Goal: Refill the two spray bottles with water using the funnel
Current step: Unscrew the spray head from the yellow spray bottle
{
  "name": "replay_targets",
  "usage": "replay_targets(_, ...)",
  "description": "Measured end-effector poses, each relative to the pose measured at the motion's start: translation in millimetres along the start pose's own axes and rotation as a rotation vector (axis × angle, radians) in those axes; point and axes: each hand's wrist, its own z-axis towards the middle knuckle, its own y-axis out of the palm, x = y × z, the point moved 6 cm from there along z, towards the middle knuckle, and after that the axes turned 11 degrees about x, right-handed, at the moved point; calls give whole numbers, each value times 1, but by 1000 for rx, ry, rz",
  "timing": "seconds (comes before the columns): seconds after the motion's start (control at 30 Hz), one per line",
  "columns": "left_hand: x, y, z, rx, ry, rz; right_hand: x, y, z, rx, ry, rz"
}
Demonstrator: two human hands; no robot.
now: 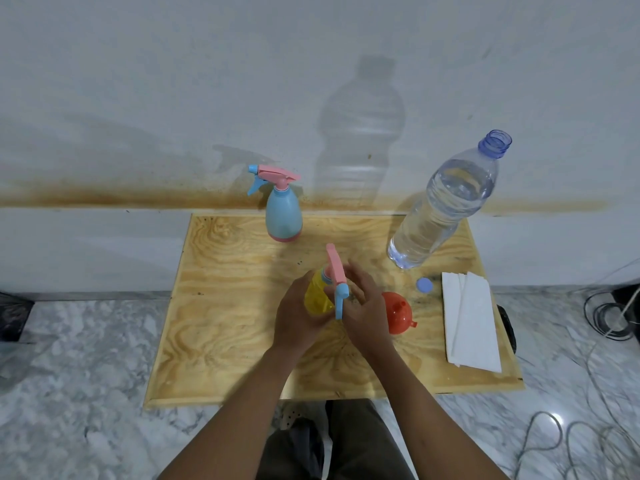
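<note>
A yellow spray bottle [316, 296] stands at the middle of the wooden table [221, 327], topped by a pink and blue trigger head [336, 276]. My left hand [297, 320] grips the yellow body. My right hand [363, 306] holds the trigger head with curled fingers. A blue spray bottle [283, 209] with its pink head on stands at the table's back edge. An orange funnel [398, 312] lies mouth down just right of my right hand. A large clear water bottle [446, 202], uncapped and nearly full, stands at the back right. Its blue cap [424, 285] lies in front of it.
A stack of white folded napkins [471, 320] lies along the table's right side. A white wall rises close behind the table. The floor is marble, with loose cables [609, 320] at the right. My legs are below the table's front edge.
</note>
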Motion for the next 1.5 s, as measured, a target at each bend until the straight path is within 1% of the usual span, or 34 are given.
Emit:
replay_targets(0.1,-2,-1,0,16,28,-5,6,-1,-2,28,41,95)
replay_targets(0.23,0,0,0,26,67,16,-4,-1,-1,59,-47,64)
replay_targets(0.33,1,-1,0,22,70,23,-6,-2,2,54,-71,64)
replay_targets(0.43,-1,0,-1,22,41,5,2,-5,2,49,-101,-27)
replay_targets(0.57,-5,2,-3,33,-32,4,22,-1,-12,56,5,13)
replay_targets(0.67,-3,2,-4,63,-73,25,17,4,-21,150,-6,32)
replay_targets(0.73,1,2,-4,86,-59,56,13,9,-22,211,23,106)
replay_targets(0.83,-1,1,-5,92,-91,50,6,13,-17,274,83,211)
replay_targets(0.9,-3,2,-5,81,-94,45,3,11,-13,262,100,240)
replay_targets(1.07,-5,4,-3,61,-76,61,9,8,-13,120,100,214)
replay_targets(1.13,-8,5,-4,75,-65,96,10,13,-19,123,116,216)
replay_targets(1.23,-11,5,-5,83,-94,98,5,21,-25,213,132,183)
replay_targets(1.3,-9,4,-5,97,-92,83,5,22,-21,292,184,243)
replay_targets(1.37,-6,3,-5,100,-62,78,6,21,-19,329,207,285)
replay_targets(1.5,-5,3,-3,95,-73,75,4,16,-22,271,68,202)
